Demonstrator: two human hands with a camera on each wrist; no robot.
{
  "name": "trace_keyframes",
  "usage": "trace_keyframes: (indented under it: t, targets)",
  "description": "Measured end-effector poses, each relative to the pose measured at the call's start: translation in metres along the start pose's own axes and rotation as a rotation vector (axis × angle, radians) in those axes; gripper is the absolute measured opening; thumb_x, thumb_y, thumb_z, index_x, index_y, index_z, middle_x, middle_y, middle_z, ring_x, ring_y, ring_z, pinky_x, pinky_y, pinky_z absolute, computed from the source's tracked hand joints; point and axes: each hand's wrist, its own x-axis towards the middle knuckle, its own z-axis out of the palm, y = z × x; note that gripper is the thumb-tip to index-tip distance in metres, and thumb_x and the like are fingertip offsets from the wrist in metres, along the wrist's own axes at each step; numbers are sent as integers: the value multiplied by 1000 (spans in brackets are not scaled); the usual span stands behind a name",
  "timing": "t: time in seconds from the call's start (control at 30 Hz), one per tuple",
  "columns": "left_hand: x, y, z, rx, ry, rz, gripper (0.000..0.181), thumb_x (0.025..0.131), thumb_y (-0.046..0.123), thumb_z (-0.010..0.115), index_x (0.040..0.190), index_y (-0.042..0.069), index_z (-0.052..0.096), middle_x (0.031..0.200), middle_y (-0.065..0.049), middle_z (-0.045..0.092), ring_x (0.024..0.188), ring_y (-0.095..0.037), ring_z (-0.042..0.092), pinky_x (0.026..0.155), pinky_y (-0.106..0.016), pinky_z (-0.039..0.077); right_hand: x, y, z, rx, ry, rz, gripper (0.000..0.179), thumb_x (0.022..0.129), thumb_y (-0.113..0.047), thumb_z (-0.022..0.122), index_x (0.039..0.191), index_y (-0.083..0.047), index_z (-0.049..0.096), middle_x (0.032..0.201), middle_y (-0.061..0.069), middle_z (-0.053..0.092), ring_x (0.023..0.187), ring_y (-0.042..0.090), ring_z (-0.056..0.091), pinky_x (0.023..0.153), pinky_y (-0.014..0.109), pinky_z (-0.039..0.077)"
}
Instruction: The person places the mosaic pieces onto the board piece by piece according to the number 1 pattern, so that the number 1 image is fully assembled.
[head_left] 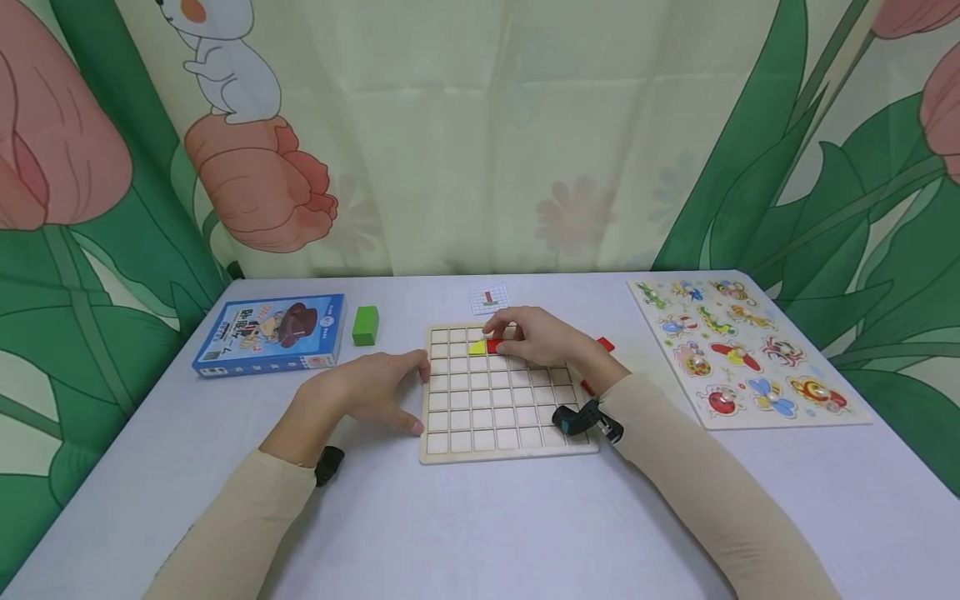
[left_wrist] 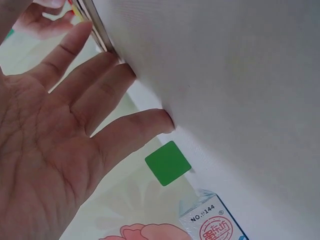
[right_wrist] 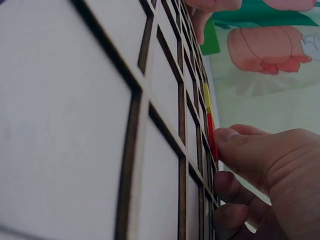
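Note:
A wooden grid board (head_left: 510, 455) lies flat on the table in the head view. A yellow tile (head_left: 477, 348) sits in a cell near its far edge, with a red tile (head_left: 492, 347) right beside it. My right hand (head_left: 542, 337) pinches the red tile between thumb and fingers, and in the right wrist view the thumb (right_wrist: 227, 137) is against that red piece (right_wrist: 211, 135). Spread along the board's left edge, my left hand (head_left: 378, 386) has straight fingers touching it, the thumb near the close corner.
A small card with a printed grid (head_left: 489, 299) lies behind the board. Left of it stand a green block (head_left: 365, 326) and a blue box (head_left: 258, 333). More red pieces (head_left: 606, 343) show beside my right forearm. An insect puzzle board (head_left: 795, 420) lies at the right.

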Motion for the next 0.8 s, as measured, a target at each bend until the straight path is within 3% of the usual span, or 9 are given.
trace_keyframes:
  t: [0.17, 0.23, 0.5, 0.63, 0.8]
  targets:
    - [0, -1, 0, 3, 0, 12, 64, 74, 48, 91, 120, 28, 51, 123, -6, 60, 100, -24, 54, 90, -43, 46, 0, 2, -1, 7, 1, -4, 28, 101, -12, 65, 129, -15, 66, 118, 1, 66, 79, 17, 58, 77, 33, 48]
    - [0, -2, 0, 5, 0, 20, 64, 74, 49, 91, 120, 28, 51, 122, -5, 60, 99, -23, 54, 89, -42, 46, 0, 1, -1, 23, -10, -26, 31, 102, -12, 63, 132, -16, 65, 110, 4, 68, 75, 18, 56, 73, 33, 47]
    - [-2, -1, -1, -2, -2, 9, 63, 75, 49, 90, 120, 29, 51, 122, -5, 59, 99, -24, 55, 89, -42, 46, 5, -9, 2, 42, -106, -106, 29, 104, -12, 59, 130, -20, 67, 130, -5, 65, 87, 19, 56, 84, 34, 47]
    - [-1, -1, -2, -9, 0, 8, 64, 74, 49, 91, 120, 29, 51, 122, -5, 59, 100, -24, 54, 89, -43, 46, 5, -10, 2, 19, -99, -89, 28, 104, -12, 59, 129, -22, 68, 129, -7, 66, 93, 19, 58, 87, 35, 48]
    - [0, -1, -2, -5, -4, 6, 65, 74, 50, 91, 120, 29, 51, 122, -5, 59, 100, -24, 54, 90, -43, 46, 1, -11, -3, -4, -64, -82, 37, 104, -14, 59, 140, -23, 63, 140, -6, 62, 85, 20, 57, 81, 35, 49]
